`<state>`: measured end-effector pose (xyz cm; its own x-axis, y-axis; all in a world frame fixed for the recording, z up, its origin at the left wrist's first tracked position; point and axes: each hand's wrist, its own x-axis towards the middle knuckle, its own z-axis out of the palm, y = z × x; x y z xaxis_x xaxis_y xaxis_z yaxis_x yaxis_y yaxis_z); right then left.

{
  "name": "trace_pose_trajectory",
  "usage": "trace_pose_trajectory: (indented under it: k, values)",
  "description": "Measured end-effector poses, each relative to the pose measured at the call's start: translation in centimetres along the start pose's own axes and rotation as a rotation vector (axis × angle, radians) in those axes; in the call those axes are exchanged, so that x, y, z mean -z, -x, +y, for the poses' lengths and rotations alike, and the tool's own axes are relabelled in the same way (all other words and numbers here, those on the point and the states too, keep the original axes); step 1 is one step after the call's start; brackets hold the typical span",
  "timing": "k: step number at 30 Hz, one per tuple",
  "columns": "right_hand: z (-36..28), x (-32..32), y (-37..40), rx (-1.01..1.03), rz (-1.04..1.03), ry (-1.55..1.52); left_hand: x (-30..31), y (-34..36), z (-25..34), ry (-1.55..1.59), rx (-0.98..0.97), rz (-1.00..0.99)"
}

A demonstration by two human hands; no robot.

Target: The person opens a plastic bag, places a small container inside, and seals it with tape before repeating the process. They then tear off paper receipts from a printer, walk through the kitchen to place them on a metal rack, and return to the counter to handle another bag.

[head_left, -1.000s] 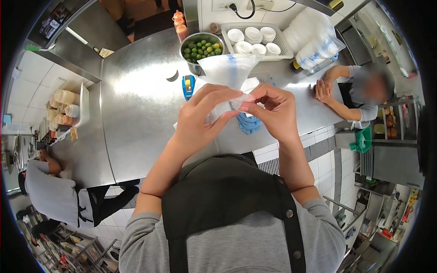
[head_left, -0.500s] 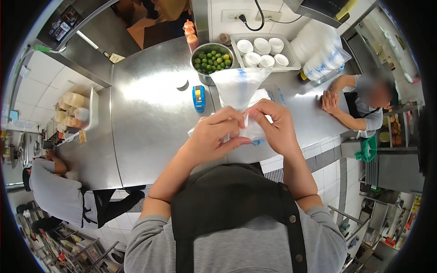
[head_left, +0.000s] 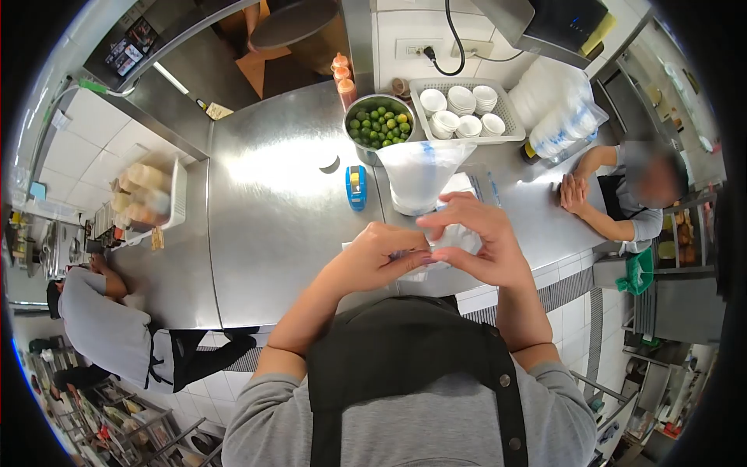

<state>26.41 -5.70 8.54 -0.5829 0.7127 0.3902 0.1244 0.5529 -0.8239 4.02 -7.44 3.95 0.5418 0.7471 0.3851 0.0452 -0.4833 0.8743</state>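
Note:
My left hand (head_left: 379,255) is closed, fingers curled and thumb pressed toward the fingertips, over white plastic material near the table's front edge. What it pinches is too small to make out. Facing it, my right hand (head_left: 484,241) has its fingers apart and curved, with the thumb close to my left fingertips. Just beyond both hands stands a filled translucent plastic bag (head_left: 416,175) with blue print. More clear plastic (head_left: 463,236) lies beneath my right hand. To the left of the bag, a blue tape dispenser (head_left: 355,187) rests on the steel table (head_left: 272,226).
A metal pot of green limes (head_left: 379,126), sauce bottles (head_left: 342,82) and a basket of white cups (head_left: 511,128) line the back. Packed bags (head_left: 556,97) stand at the back right. One person (head_left: 622,191) leans at the right; another (head_left: 105,323) stands at the left.
My right fingers have spread away from the plastic they were pinching. The bag now stands apart from my hands. The whole view has shifted slightly.

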Motion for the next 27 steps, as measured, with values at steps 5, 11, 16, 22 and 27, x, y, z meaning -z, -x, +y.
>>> trace_pose_trajectory:
  k: [5,11,16,22,27]
  values:
    - [3.3,0.7,1.7,-0.102,-0.094,-0.127,1.3,0.9,-0.7,0.031,0.108,0.22]
    - [7.5,1.3,2.1,-0.375,0.103,-0.447,0.8,0.6,-3.9,0.225,0.038,0.401]
    - [8.7,1.6,0.6,-0.306,0.287,-0.403,1.5,-1.3,-4.5,0.327,0.188,0.511]
    - [10.0,0.6,-3.2,-0.369,0.606,-0.103,1.7,-6.1,-6.7,-0.214,0.097,0.754]
    - [11.2,0.0,-4.3,-0.489,0.648,-0.082,1.6,-7.2,-7.6,-0.044,0.411,0.763]
